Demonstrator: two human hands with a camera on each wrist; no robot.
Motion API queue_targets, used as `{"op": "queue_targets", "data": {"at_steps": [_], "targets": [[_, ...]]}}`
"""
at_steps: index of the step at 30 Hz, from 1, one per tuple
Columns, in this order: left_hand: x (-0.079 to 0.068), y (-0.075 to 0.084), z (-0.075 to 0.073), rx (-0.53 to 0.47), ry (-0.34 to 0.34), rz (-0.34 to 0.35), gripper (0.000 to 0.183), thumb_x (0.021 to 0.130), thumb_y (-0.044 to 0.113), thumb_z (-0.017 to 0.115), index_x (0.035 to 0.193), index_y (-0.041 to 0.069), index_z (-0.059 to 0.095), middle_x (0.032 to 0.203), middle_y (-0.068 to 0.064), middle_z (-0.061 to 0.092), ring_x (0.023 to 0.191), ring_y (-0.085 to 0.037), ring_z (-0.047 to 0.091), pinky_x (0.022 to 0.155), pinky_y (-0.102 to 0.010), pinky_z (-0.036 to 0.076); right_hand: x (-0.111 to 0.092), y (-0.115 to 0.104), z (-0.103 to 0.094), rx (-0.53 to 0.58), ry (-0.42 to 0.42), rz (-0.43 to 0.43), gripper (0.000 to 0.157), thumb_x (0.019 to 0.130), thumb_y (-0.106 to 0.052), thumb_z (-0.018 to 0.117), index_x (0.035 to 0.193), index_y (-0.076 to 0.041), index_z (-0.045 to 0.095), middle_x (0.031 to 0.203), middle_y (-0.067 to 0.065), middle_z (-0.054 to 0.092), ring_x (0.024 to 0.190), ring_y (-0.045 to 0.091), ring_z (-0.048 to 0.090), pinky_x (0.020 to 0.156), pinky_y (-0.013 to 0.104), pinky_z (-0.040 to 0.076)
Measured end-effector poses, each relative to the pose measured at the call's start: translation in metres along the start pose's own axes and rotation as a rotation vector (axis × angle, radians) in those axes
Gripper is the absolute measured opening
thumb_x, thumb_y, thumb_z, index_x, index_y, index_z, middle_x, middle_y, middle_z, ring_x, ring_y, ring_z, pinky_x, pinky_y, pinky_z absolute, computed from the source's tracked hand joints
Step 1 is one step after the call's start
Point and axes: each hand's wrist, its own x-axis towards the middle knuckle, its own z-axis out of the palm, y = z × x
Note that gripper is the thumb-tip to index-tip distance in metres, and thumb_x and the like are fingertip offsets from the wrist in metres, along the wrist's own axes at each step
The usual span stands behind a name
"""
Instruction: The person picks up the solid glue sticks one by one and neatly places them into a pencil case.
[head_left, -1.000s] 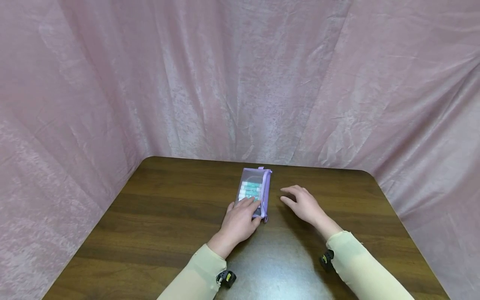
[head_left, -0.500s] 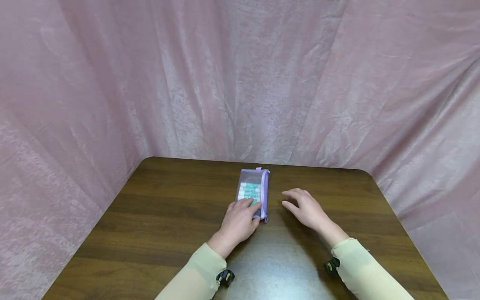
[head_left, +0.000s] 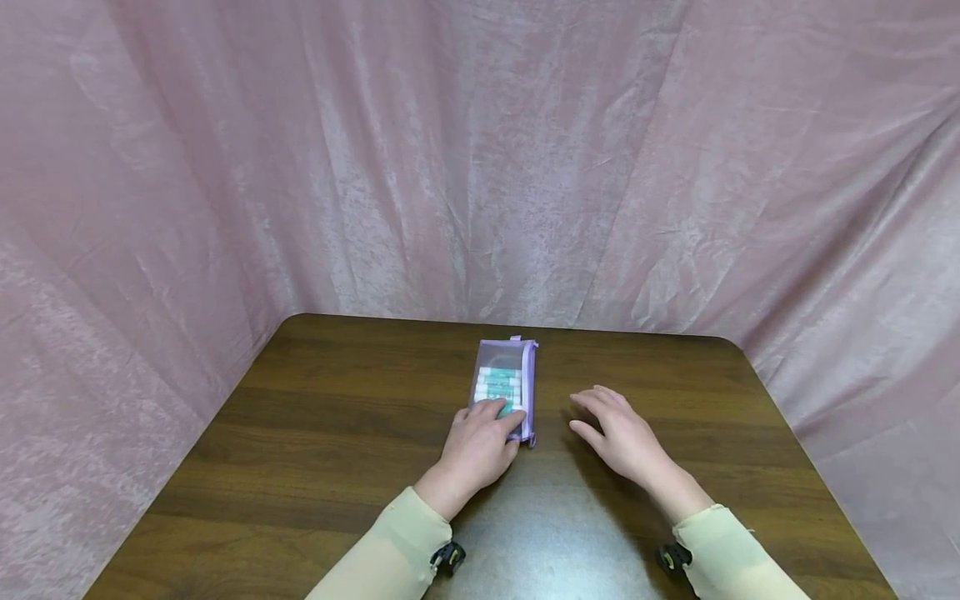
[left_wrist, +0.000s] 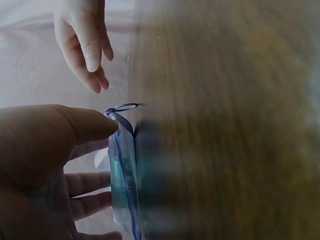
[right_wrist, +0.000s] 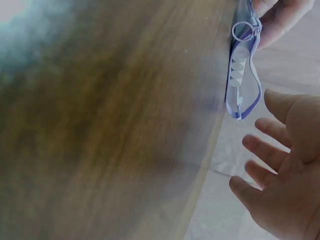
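A see-through mesh pouch (head_left: 489, 357) with purple edging lies flat on the table, its zip running along the right side. Inside are several white-and-teal tubes (head_left: 498, 390), whose exact kind is unclear. My left hand (head_left: 477, 447) rests on the pouch's near end, fingers spread and fairly straight, covering part of it. In the left wrist view, the thumb is beside the corner with the zip-pull ring (left_wrist: 125, 106). My right hand (head_left: 624, 437) hovers to the right of the pouch, apart from it, fingers loosely bent and holding nothing.
The brown wooden table (head_left: 337, 400) has rounded far corners. Pink velvet curtain (head_left: 480, 167) hangs behind it and along both sides. Small black cameras are strapped at both wrists, below pale sleeves (head_left: 382, 546).
My right hand has drawn back toward me and slightly to the right. The left hand stays on the pouch, which has barely shifted in view.
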Motion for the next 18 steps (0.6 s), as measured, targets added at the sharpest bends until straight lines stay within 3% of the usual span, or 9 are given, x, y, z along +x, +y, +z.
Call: {"op": "queue_targets", "data": {"at_steps": [6, 18], "targets": [[-0.004, 0.004, -0.003, 0.034, 0.004, -0.023, 0.043, 0.104, 0.033, 0.077, 0.147, 0.029, 0.073, 0.153, -0.008, 0.064, 0.141, -0.031, 0.058, 0.116, -0.074, 0.038, -0.007, -0.002, -0.001, -0.034, 0.02, 0.004, 0.053, 0.105, -0.024, 0.078, 0.151, -0.001, 0.065, 0.159, 0.023, 0.057, 0.16, 0.047, 0.035, 0.122, 0.067, 0.037], [-0.003, 0.002, -0.003, 0.06, -0.001, 0.007, 0.044, 0.105, 0.037, 0.076, 0.148, 0.027, 0.071, 0.153, -0.006, 0.065, 0.139, -0.03, 0.059, 0.117, -0.072, 0.038, -0.011, -0.005, -0.002, -0.073, 0.009, -0.004, 0.066, 0.105, -0.029, 0.078, 0.16, 0.0, 0.055, 0.165, 0.027, 0.05, 0.16, 0.048, 0.033, 0.126, 0.064, 0.032]]}}
